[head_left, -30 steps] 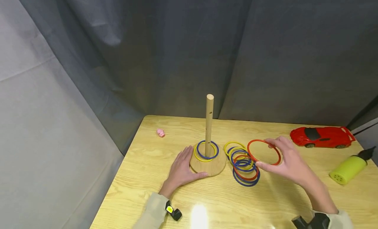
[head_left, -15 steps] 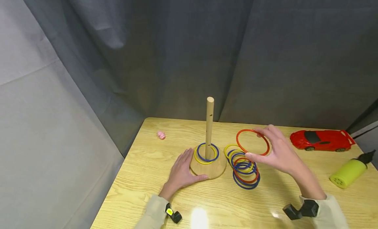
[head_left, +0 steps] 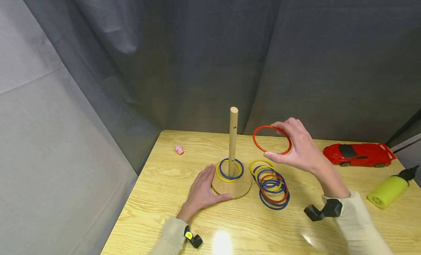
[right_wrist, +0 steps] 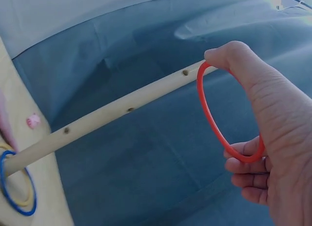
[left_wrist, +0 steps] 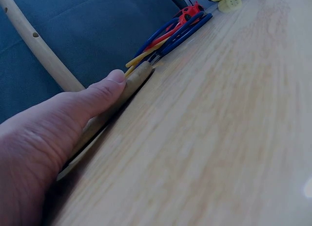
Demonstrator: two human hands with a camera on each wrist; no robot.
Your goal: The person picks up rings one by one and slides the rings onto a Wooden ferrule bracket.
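In the head view my right hand (head_left: 297, 147) pinches a red ring (head_left: 254, 138) between thumb and fingers. It holds the ring tilted in the air, right of the wooden peg (head_left: 232, 134) and near the height of its upper part. The right wrist view shows the red ring (right_wrist: 208, 116) overlapping the peg's tip. My left hand (head_left: 202, 191) lies against the left side of the round wooden base (head_left: 241, 187), its fingers straight and its thumb along the front rim. One blue ring (head_left: 242, 171) and one yellow ring (head_left: 221, 179) lie around the foot of the peg.
A loose heap of blue, yellow and red rings (head_left: 274, 207) lies on the table right of the base. Farther right are a red toy car (head_left: 358, 154) and a yellow-green cylinder (head_left: 388, 192) with a black end. A small pink pig figure (head_left: 179, 149) sits back left.
My right hand has lifted the red ring up and leftward from above the heap, nearer the peg's upper part. The left hand stays at the base.
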